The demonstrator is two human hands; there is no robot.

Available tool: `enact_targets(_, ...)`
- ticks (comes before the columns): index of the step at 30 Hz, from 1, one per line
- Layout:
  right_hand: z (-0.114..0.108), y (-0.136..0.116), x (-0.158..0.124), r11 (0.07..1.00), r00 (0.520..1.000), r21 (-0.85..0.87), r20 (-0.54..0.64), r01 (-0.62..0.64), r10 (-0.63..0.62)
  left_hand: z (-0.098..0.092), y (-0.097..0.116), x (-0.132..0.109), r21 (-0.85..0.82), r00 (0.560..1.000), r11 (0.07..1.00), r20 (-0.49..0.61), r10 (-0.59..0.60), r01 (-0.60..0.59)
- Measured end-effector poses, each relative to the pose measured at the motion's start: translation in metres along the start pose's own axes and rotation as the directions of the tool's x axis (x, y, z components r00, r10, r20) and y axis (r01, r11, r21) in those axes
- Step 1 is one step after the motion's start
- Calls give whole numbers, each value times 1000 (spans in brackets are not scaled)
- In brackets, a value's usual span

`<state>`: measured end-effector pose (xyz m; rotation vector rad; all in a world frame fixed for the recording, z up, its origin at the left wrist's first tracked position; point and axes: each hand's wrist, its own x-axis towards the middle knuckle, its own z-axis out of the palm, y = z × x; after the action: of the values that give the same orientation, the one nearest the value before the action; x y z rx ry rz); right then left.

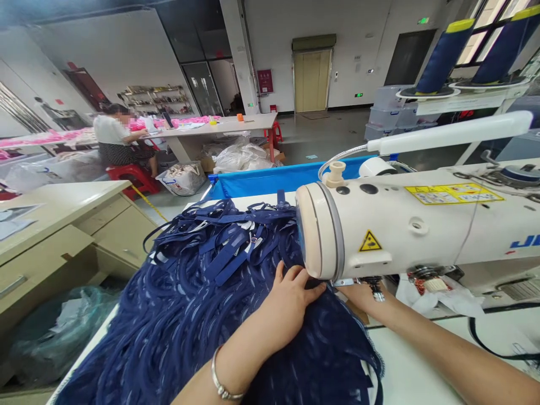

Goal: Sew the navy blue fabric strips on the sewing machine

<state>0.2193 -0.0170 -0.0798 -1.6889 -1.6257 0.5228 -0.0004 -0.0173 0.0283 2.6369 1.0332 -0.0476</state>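
Under one sewing machine (413, 225), two hands on navy straps (202, 298)

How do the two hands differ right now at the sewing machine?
The left hand is in full view, lying flat and open on the navy fabric pile; the right hand is partly hidden under the sewing machine head, grip unclear. The left wrist wears a bracelet; the right forearm is bare. Both are near the needle area.

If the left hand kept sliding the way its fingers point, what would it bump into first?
Probably the sewing machine head: the left hand lies flat on the navy fabric, fingertips already at its end cover, though depth is unclear.
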Motion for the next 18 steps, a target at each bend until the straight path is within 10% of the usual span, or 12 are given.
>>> enact_targets(18,3,11,-1,1000,998,5,64,-26,26,-4,2,-1,-25,1000,1000,21,-4,5)
